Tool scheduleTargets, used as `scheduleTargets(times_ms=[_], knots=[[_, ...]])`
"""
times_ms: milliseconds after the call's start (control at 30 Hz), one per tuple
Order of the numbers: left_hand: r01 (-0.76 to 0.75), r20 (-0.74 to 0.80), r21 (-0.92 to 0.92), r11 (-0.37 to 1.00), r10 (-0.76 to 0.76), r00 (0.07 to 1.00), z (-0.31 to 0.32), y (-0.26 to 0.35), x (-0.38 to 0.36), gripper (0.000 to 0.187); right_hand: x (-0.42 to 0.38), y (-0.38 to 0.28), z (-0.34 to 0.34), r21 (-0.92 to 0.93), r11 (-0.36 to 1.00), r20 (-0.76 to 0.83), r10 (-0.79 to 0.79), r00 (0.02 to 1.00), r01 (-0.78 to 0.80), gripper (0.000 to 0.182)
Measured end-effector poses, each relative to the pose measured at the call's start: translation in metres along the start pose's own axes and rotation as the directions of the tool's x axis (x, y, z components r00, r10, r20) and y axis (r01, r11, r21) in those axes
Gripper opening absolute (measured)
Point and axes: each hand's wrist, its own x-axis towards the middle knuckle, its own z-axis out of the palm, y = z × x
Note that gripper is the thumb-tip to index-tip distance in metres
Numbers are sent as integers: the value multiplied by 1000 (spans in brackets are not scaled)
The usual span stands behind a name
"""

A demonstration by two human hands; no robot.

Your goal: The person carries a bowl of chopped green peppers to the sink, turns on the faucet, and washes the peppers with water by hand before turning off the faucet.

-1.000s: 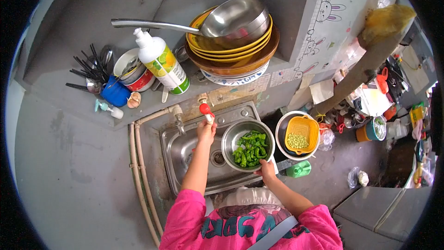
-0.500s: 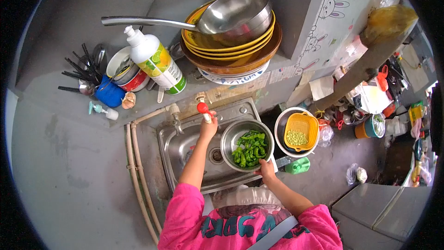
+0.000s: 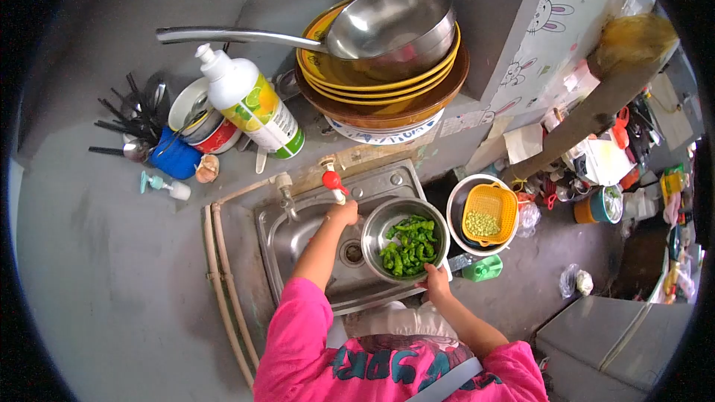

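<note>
My right hand [image 3: 436, 281] grips the lower right rim of a steel bowl [image 3: 370, 251], which is held over the right side of the sink. Green peppers [image 3: 410, 244] lie in the bowl. My left hand [image 3: 343, 214] is just below the spout of a tap with a red handle [image 3: 333, 180]. Its fingers look loosely extended, partly hidden behind the hand, and hold nothing I can see. Under the hands is the steel sink [image 3: 298, 253] with its drain [image 3: 351, 253].
A second tap [image 3: 284, 192] is left of the red-handled one. On the ledge stand a soap bottle [image 3: 257, 112], a blue cutlery holder [image 3: 176, 155] and stacked yellow plates [image 3: 320, 67] under a steel ladle [image 3: 395, 26]. Right of the sink, a yellow basket [image 3: 509, 208] holds pale green beans.
My left hand has moved from the tap's red handle down to below its spout. My right hand still holds the bowl in nearly the same place; the view has shifted slightly.
</note>
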Motion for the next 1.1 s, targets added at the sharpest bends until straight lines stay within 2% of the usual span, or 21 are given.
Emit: scheduleTargets(times_ms=[100, 133, 233, 267, 333, 433, 467, 567, 667, 833, 933, 1033, 1100], knots=[[-58, 199, 132, 989, 31, 979, 9, 0, 38, 43, -4, 12, -13, 21, 1000, -15, -16, 1000, 16, 31], [-130, 229, 227, 965, 77, 970, 12, 1, 48, 44, -6, 16, -15, 43, 998, -46, -36, 998, 38, 29], [-200, 236, 190, 961, 153, 960, 4, 13, 49, 45, -10, 22, -24, 19, 1000, -90, -16, 996, 18, 27], [-165, 215, 185, 969, 124, 969, -2, 21, 43, 42, -8, 28, -26, 42, 997, -112, -54, 992, 59, 25], [-94, 307, 125, 988, 51, 950, -37, 44, 15, 39, -10, 27, -25, 63, 997, -118, -29, 993, 37, 25], [-64, 338, 61, 996, 40, 940, -26, 41, 14, 33, -12, 24, -22, 62, 998, -105, 32, 994, -26, 25], [-90, 305, 67, 994, 66, 950, -15, 34, 19, 31, -11, 22, -19, 53, 997, -95, 52, 994, -48, 26], [-196, 167, 151, 969, 171, 971, 15, 15, 23, 28, -11, 15, -8, 63, 997, -76, -33, 997, 38, 26], [-253, -77, 58, 966, 257, 963, -1, 12, -20, 26, -3, 14, -11, -49, 999, 2, 12, 1000, -12, 28], [-368, -449, 18, 930, 337, 828, -21, 14, -92, 20, -2, 13, 2, 38, 998, 23, -44, 999, 43, 30], [-340, -390, 5, 940, 315, 865, -44, 27, -132, 21, -10, 0, 9, 22, 998, 60, -68, 996, 67, 30], [-295, -437, 37, 955, 281, 854, -67, 41, -164, 27, -8, -2, 8, 1, 997, 99, -76, 992, 77, 31], [-293, -746, 49, 955, 230, 624, -85, 50, -176, 30, -9, -4, 8, -14, 997, 111, -75, 991, 77, 31]])
